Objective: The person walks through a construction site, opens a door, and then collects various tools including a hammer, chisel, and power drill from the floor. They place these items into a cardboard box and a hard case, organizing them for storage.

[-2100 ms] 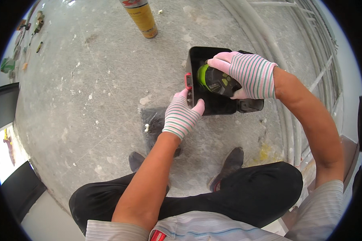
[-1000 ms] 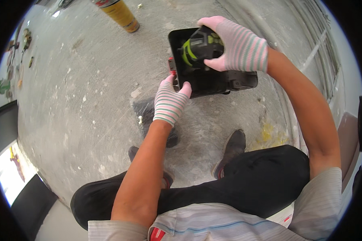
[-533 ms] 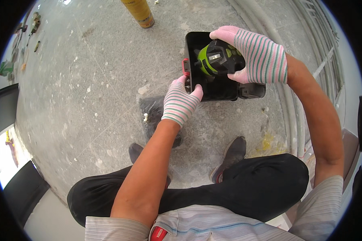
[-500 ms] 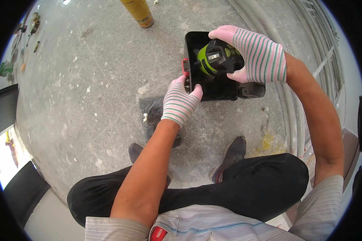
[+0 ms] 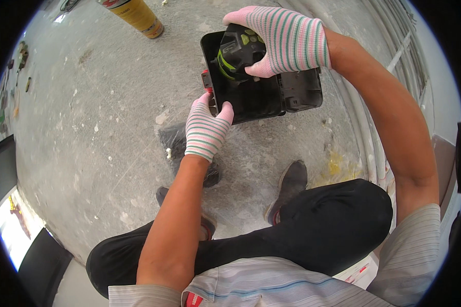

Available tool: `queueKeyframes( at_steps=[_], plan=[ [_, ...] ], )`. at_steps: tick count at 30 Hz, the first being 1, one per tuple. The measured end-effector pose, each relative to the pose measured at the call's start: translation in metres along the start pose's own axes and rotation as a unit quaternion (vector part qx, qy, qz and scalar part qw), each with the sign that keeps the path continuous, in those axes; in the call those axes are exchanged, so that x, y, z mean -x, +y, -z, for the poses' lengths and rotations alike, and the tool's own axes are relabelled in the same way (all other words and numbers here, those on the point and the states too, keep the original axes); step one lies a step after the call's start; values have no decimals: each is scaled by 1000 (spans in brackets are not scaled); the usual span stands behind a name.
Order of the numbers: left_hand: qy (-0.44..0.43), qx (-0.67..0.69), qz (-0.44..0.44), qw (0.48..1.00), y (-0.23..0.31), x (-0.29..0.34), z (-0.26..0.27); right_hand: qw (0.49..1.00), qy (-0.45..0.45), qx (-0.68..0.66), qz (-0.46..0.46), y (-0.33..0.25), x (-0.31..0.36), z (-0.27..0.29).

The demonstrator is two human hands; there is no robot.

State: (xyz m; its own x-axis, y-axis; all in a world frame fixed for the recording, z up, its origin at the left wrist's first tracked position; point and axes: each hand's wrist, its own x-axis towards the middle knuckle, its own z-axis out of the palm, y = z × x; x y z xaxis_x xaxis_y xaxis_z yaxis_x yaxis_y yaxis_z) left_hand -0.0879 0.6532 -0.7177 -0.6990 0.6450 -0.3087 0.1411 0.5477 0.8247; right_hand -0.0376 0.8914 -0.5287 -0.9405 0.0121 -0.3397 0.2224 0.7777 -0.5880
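A black and green laser level (image 5: 239, 47) with several buttons on top is inside an open black carrying case (image 5: 251, 105), near its far end. My right hand (image 5: 294, 43), in a pink glove with green stripes, wraps over the level from the right, thumb on the near side. In a matching glove, my left hand (image 5: 207, 128) pinches the case's near left wall, thumb inside the rim. Just beyond those fingers is a red latch (image 5: 206, 80). The case's lid (image 5: 302, 93) lies folded out to the right. The level's underside is hidden.
A yellow can (image 5: 138, 18) stands on the concrete floor beyond the case. A bundle in dark plastic (image 5: 174, 143) lies beside my left forearm. Pipes (image 5: 353, 102) run along the right side. Tools (image 5: 23, 56) lie at the far left, and my shoes (image 5: 287, 187) are close below.
The laser level sits lower in the case, with less of its green side showing. More of the lid shows. The whole view has shifted, putting the case and both hands farther left and up.
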Motion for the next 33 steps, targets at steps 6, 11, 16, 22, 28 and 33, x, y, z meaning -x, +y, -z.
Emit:
queueKeyframes(
  at_steps=[6, 11, 16, 22, 28, 33],
  plan=[
    [-8, 34, 4, 999, 0, 0, 1, 997, 46, 44, 38, 2, -3, -7],
    [-37, 47, -18, 998, -1, -3, 2, 979, 150, 135, 5, 22, -3, -48],
    [-34, 40, 1, 999, 6, -1, 4, 981, 145, 129, -14, 26, -9, -52],
    [-25, 59, 12, 998, -2, -2, -1, 975, 105, 172, -89, 24, -14, -78],
    [-36, 59, 21, 997, 1, -1, 1, 978, 174, 113, -24, 38, -3, -85],
    [-36, 17, -12, 999, 3, 1, 5, 948, 314, 23, -53, 63, 36, -68]
  ],
)
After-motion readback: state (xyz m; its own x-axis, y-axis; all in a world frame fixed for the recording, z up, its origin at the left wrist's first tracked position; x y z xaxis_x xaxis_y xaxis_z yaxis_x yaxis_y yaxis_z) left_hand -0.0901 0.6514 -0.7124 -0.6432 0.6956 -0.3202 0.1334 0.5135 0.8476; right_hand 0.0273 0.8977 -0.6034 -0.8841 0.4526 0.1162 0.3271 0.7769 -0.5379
